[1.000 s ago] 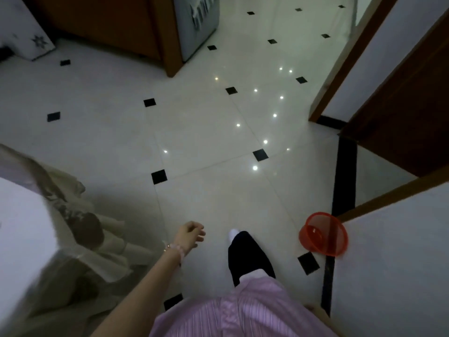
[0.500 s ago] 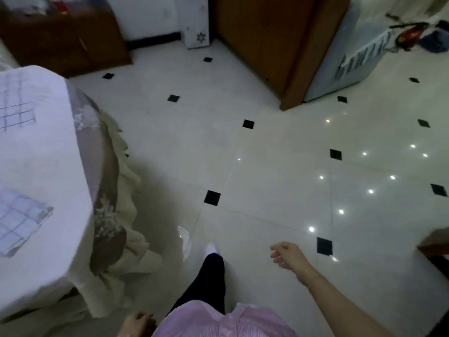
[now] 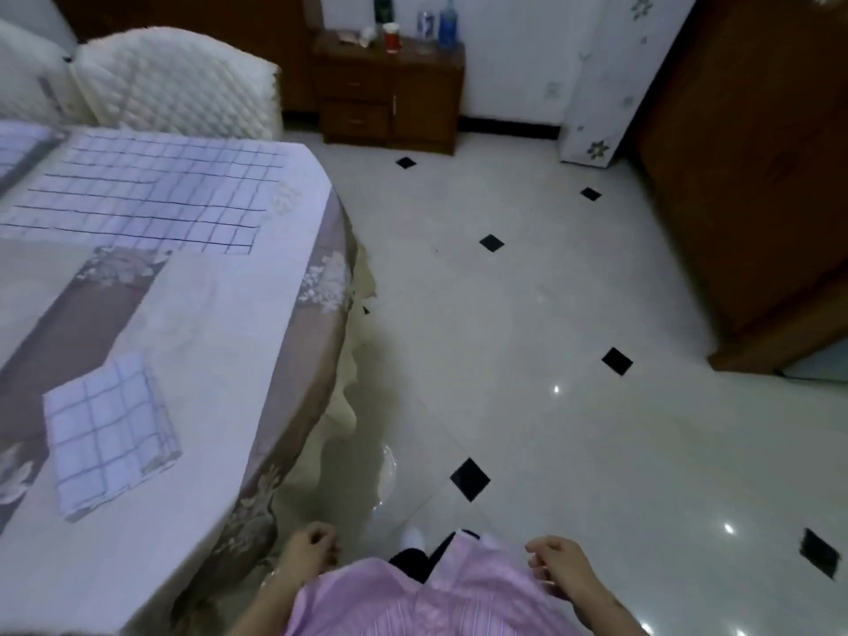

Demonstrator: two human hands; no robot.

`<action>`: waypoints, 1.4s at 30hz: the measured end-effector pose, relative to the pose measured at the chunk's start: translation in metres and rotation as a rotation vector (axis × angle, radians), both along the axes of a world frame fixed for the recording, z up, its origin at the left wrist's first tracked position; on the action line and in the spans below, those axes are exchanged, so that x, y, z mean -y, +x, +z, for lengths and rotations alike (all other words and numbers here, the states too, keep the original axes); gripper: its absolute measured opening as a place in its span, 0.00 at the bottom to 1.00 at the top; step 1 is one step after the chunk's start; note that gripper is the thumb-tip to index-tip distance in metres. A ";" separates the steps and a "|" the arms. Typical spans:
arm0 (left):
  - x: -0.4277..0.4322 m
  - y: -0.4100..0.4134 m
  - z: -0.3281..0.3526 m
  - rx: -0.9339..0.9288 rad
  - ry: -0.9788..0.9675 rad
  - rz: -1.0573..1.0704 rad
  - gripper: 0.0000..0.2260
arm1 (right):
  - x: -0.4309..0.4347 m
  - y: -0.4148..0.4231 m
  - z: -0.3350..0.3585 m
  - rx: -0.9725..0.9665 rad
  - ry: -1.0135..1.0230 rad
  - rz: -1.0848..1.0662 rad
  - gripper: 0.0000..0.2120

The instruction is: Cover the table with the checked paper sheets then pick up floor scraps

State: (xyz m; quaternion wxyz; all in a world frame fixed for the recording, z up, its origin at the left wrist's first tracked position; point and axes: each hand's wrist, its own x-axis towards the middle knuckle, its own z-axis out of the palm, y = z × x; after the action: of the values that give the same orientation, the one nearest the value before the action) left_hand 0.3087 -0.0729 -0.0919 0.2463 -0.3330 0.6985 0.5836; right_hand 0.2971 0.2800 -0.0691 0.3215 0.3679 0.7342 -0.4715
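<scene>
Nearest the camera, the left hand (image 3: 312, 548) hangs just beside the near edge of the tabletop (image 3: 293, 406) and the right hand (image 3: 557, 566) hangs over the floor (image 3: 527, 360). On each the grip is slack, fingers loosely curled and holding nothing.

A folded checked sheet (image 3: 110, 429) lies near the tabletop's near edge, flat on the flowered cloth, with bare cloth all round it. It looks thin and light, so it will likely bend and slide if pushed. The safer hold seems to be a pinch at a free corner, or at two corners of one edge to open it without tearing. Pressing it flat with open palms should settle it.

On the floor close under the tabletop's right edge lies a pale translucent scrap (image 3: 387, 470). What it is cannot be told. It probably needs a fingertip pinch at its rim.

Farther off, a spread checked sheet (image 3: 147, 190) covers the tabletop's far edge. Beyond it stand quilted chair backs (image 3: 174, 80) and a wooden cabinet (image 3: 390, 98) bearing bottles.
</scene>
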 end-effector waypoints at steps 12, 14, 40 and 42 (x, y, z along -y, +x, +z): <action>-0.027 -0.106 0.107 -0.256 -0.300 0.329 0.07 | 0.074 -0.259 0.000 -0.046 -0.039 0.663 0.09; -0.019 -0.105 0.120 -0.277 -0.495 0.401 0.07 | 0.115 -0.307 0.013 -0.138 -0.063 0.865 0.09; 0.012 -0.055 0.085 0.412 -0.839 0.424 0.29 | 0.520 -0.270 0.110 -0.730 -0.300 1.916 0.18; 0.012 -0.055 0.088 0.420 -0.850 0.433 0.30 | 0.521 -0.267 0.100 -0.771 -0.258 1.921 0.18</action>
State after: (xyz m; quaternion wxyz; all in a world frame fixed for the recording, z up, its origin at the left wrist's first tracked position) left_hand 0.2538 -0.0849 -0.0036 0.0979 -0.6503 0.7244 0.2068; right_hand 0.0300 -0.2415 0.0310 0.3420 -0.5835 0.7149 -0.1775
